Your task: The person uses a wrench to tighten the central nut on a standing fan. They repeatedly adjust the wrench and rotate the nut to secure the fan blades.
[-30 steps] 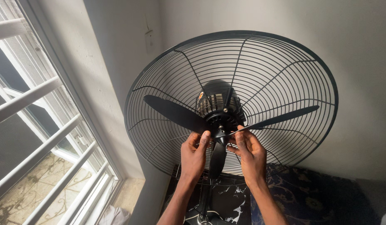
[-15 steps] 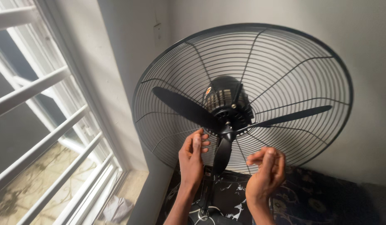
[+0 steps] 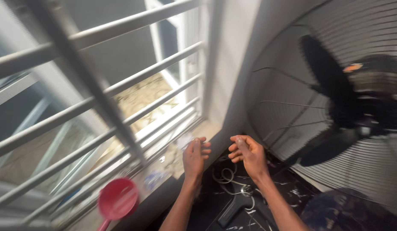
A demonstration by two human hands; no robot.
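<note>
While the view was blurred by a swing of the head to the left, the following was noted.

Change since half a second earlier: both hands had come away from the hub of the fan [image 3: 369,98] and dropped low, toward the window sill [image 3: 187,147]; the fan, which had filled the middle of the view, now stood at the right edge.

Meaning of the change: in my judgement the work at the hub had been broken off for the moment, and attention had turned to the sill and the surface below.

Left hand [image 3: 195,155]: raised just above the sill's inner edge, fingers loosely curled, half open; nothing could be seen in its grasp.

Right hand [image 3: 246,153]: just beside the left, apart from it, fingers bent inward toward the palm; whether a small part lay between the fingertips could not be told through the blur.

Fan relative to the hands: up and to the right of the right hand, well apart from it; its dark blades [image 3: 324,72] and wire guard [image 3: 275,102] were untouched by either hand.

Below the hands: a coiled white cord [image 3: 227,176] lay on a dark marbled surface [image 3: 292,192], near the right wrist, beside a dark handle-shaped object [image 3: 234,208].

Other items: a red round utensil [image 3: 118,199] at the sill's near end; white window bars [image 3: 121,85] filled the left of the view.
</note>
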